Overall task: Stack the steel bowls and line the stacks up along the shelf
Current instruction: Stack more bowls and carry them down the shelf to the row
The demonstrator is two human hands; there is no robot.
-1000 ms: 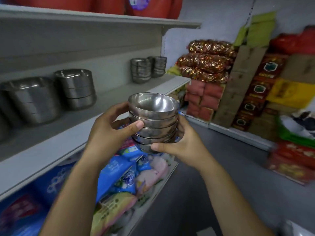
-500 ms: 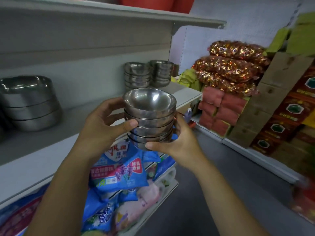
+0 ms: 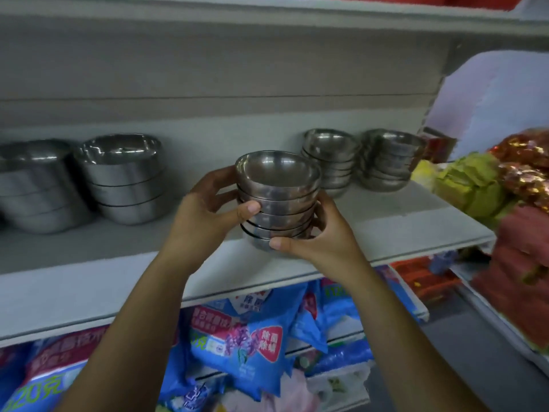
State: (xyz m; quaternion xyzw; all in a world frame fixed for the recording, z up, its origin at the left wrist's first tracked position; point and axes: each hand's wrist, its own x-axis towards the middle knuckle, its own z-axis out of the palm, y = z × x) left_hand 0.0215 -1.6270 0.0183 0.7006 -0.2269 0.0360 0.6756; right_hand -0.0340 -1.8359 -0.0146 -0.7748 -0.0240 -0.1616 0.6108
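A stack of several small steel bowls (image 3: 277,200) hangs just above the front of the grey shelf (image 3: 401,230). My left hand (image 3: 208,215) grips its left side with the thumb across the front. My right hand (image 3: 318,236) cups the lower right side, thumb under the bottom bowl. Two stacks of small bowls (image 3: 329,157) (image 3: 389,159) stand at the back right of the shelf. Two stacks of larger steel bowls (image 3: 121,176) (image 3: 35,185) stand at the back left.
An upper shelf (image 3: 267,13) overhangs the bowls. Blue detergent bags (image 3: 243,343) fill the shelf below. Green packets (image 3: 469,185), gold-wrapped sweets (image 3: 523,171) and red packs (image 3: 525,263) pile up at the right end.
I have turned to face the shelf, and the held stack has moved in over its front edge, between the large-bowl stacks and the small-bowl stacks. Both hands keep their grip.
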